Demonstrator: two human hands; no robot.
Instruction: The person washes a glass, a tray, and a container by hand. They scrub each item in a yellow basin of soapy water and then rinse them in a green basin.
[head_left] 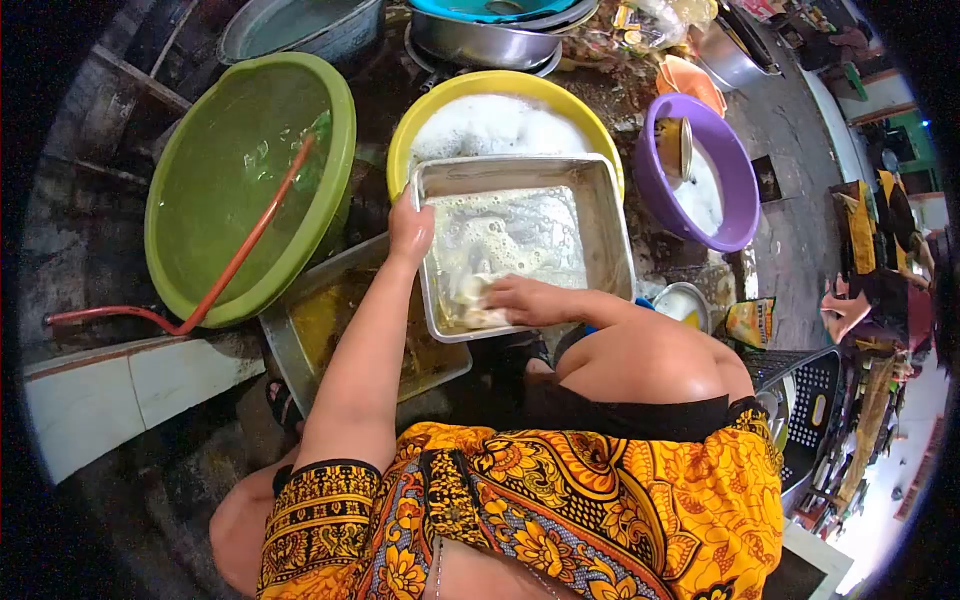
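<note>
A rectangular metal pan [605, 230] is tilted toward me, its far side over the yellow basin [405, 125] of white suds. My left hand [410, 230] grips the pan's left rim, fingers wrapped over the edge. Inside the pan, my right hand [525, 300] presses a pale, soapy sponge or cloth [475, 298] against the lower left of the floor. Foam and bubbles spread over the pan's bottom. Below it, a second rectangular metal pan [440, 375] with brownish liquid lies on the ground, partly hidden by my left arm.
At left stands a large green tub [340, 110] of water with a red hose [240, 250] running in. A purple basin [740, 200] with suds and a metal container is at right. Metal basins [490, 45] stand behind; a black crate [810, 420] is by my right knee.
</note>
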